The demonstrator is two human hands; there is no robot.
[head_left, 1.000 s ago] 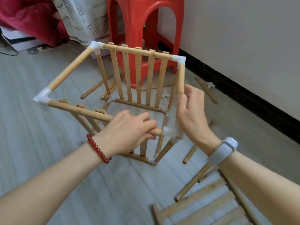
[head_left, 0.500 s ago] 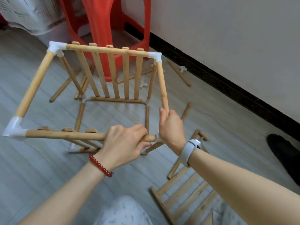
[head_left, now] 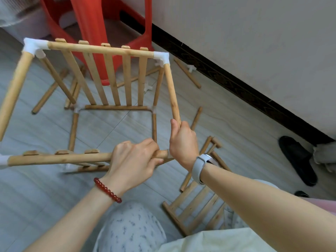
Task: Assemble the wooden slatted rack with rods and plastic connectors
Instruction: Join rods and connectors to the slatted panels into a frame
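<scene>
L hand [head_left: 134, 160] clenched on front rod [head_left: 60, 159]; R hand [head_left: 183, 142] grasping side rod [head_left: 171, 91], frame ctr. Advise: push both rods square into near-corner connector, no twisting.

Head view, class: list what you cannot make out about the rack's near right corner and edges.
- Near right corner connector: hidden between the left hand and right hand.
- Near left connector: cut off by the left edge.
- Spare slatted panel: partly hidden by the right forearm.
</scene>
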